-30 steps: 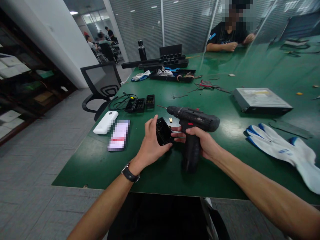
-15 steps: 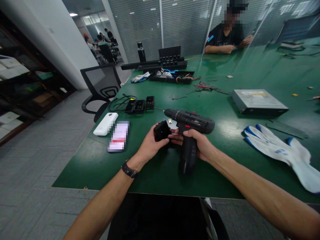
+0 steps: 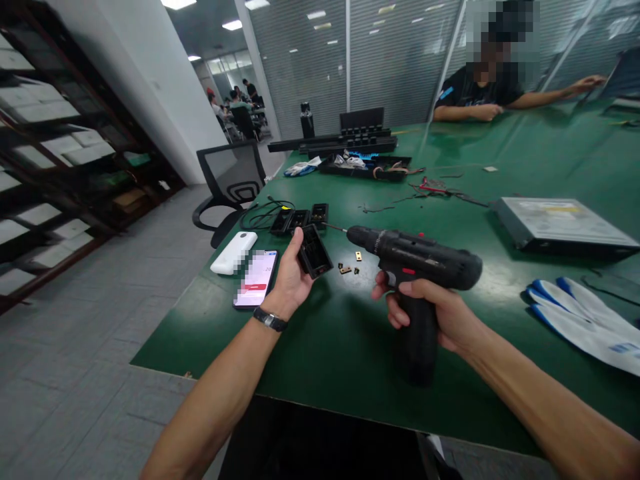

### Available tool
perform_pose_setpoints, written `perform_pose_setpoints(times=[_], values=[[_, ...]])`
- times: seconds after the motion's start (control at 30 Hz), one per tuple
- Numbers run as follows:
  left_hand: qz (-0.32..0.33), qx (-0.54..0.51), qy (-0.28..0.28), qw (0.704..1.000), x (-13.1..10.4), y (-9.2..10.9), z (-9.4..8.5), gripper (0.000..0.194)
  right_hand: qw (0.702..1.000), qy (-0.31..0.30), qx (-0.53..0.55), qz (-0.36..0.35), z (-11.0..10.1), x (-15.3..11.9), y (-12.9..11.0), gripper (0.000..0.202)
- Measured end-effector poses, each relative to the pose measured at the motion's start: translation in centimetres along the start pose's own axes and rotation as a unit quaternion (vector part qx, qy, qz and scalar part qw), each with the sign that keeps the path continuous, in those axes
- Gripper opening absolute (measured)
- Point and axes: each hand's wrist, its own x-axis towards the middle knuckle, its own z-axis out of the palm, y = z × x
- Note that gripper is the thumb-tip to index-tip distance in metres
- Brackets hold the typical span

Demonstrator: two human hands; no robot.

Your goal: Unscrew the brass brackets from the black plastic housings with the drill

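Observation:
My left hand point(image 3: 291, 277) grips a small black open box point(image 3: 315, 252), tilted with its hollow side showing, just above the table. The black power drill point(image 3: 420, 257) is in my right hand point(image 3: 425, 303), fingers wrapped round its handle. Its long thin bit points left, passing above and behind the held box. Several small brass-coloured and dark pieces point(image 3: 345, 270) lie on the green table between my hands. Behind the held box stand several similar black boxes point(image 3: 299, 220) beside a coiled black cable point(image 3: 255, 217).
A phone point(image 3: 257, 283) and a white device point(image 3: 234, 253) lie left of my left hand. At the right are white-blue gloves point(image 3: 585, 320) and a metal drive point(image 3: 565, 223). Farther back sit a black tray point(image 3: 365, 170) and a seated person point(image 3: 475, 93); an office chair point(image 3: 233, 173) stands left.
My hands have moved apart, the drill going right. The held box has turned and now shows its hollow inside. More small pieces show on the table. The view has shifted left.

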Motion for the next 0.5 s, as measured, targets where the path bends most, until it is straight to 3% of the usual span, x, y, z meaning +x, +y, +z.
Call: perform_pose_setpoints(times=[0.07, 0.23, 0.5], values=[[0.036, -0.008, 0.021, 0.999, 0.5, -0.6, -0.2, 0.055, 0.999, -0.038, -0.030, 0.002, 0.2, -0.6, -0.1, 0.026], [0.094, 0.005, -0.014, 0.995, 1.0, -1.5, -1.0, 0.072, 0.987, -0.068, -0.145, 0.013, 0.5, -2.0, 0.4, 0.028], [0.096, 0.036, 0.011, 0.995, 1.8, -1.8, -0.8, 0.065, 0.986, -0.068, -0.141, 0.057, 0.5, -2.8, 0.8, 0.031]])
